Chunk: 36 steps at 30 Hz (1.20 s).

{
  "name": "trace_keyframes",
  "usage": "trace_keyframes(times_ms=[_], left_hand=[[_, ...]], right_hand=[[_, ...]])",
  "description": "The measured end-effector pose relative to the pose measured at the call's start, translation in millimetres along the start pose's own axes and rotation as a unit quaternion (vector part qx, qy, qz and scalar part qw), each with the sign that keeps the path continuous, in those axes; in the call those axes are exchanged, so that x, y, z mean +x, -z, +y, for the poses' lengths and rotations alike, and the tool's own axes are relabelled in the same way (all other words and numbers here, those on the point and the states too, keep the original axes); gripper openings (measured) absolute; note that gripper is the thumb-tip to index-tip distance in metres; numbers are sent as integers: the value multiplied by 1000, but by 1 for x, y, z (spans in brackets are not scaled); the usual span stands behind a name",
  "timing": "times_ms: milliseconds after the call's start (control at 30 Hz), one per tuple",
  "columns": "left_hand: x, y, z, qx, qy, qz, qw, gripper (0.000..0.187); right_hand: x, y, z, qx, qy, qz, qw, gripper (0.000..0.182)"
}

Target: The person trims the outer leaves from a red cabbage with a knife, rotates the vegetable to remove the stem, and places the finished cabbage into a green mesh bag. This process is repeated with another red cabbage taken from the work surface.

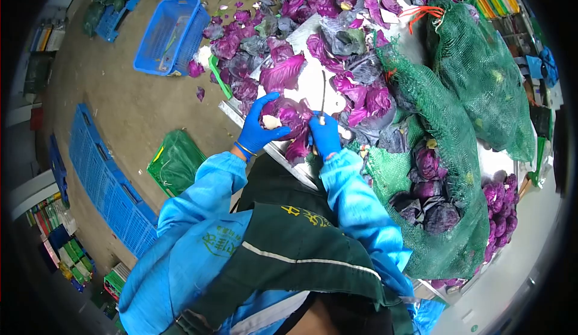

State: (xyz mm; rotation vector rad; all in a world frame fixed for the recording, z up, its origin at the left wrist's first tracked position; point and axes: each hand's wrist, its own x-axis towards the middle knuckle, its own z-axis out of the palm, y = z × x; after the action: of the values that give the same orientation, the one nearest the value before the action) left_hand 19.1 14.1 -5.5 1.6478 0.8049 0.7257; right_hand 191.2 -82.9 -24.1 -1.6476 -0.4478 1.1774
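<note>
In the head view, the left glove-covered hand (260, 131) gripped the red cabbage head (292, 116) with fingers curved round it, its pale stem end showing. Just right of the cabbage, the right hand (326, 135) clasped a slim knife-like tool (323, 91). Loose purple leaves (283, 73) lay beyond the cabbage, green mesh sacks (448, 118) to its right, a blue plastic crate (147, 61) farther left.

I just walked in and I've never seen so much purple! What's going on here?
A person wearing blue gloves has a purple cabbage in the left hand, with a pale patch showing on it. The right hand, close beside it, grips a thin tool that looks like a knife. Loose leaves are heaped on the table, and some lie on the floor. More cabbages sit by the green net.
</note>
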Motion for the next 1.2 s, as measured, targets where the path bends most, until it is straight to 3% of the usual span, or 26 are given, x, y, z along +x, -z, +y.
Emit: trace_keyframes(times_ms=[133, 200, 267, 333, 433, 500, 533, 600, 667, 733, 833, 900, 1000, 1033, 1200], left_hand=[[24, -2, 16, -91, 14, -45, 995, 82], [23, -12, 24, 9, 38, -81, 996, 85], [17, -18, 15, -17, 57, -74, 995, 88], [12, -25, 4, -47, 79, -69, 993, 90], [14, -30, 1, -120, 122, -54, 984, 93], [14, -26, 9, -89, 117, -67, 987, 94], [16, -24, 10, -73, 113, -73, 988, 94], [14, -28, 3, -76, 94, -81, 989, 95], [15, -33, 12, 15, 4, -95, 995, 95], [19, -38, 26, 66, -11, -101, 993, 96], [20, -39, 26, 123, -22, -116, 985, 98], [19, -37, 28, 139, -45, -133, 980, 96], [20, -35, 28, 152, -59, -144, 976, 95], [21, -36, 23, 141, -52, -142, 978, 95], [29, -35, 35, 130, -40, -188, 973, 94]], right_hand=[[-24, 3, -40, 102, -2, 32, 994, 19], [-25, 7, -43, 106, 26, 13, 994, 22], [-16, 27, -35, 21, 34, 2, 999, 22], [-3, 49, -27, -29, 36, 76, 996, 22], [6, 89, 2, -101, -31, 82, 991, 28], [13, 104, 33, -353, 26, 94, 931, 37], [5, 97, 14, -352, 27, 96, 931, 37], [-18, 78, -31, -326, 191, 92, 921, 48], [-29, 58, -71, -294, 255, 42, 920, 54], [-31, 49, -95, -338, 267, -30, 902, 53], [-18, 54, -97, -381, 247, -55, 889, 51], [-13, 60, -99, -483, 177, -68, 855, 48], [-23, 60, -102, -421, 215, -72, 878, 47], [-27, 59, -99, -419, 269, -61, 865, 46], [-24, 56, -99, -470, 254, -39, 845, 43]])
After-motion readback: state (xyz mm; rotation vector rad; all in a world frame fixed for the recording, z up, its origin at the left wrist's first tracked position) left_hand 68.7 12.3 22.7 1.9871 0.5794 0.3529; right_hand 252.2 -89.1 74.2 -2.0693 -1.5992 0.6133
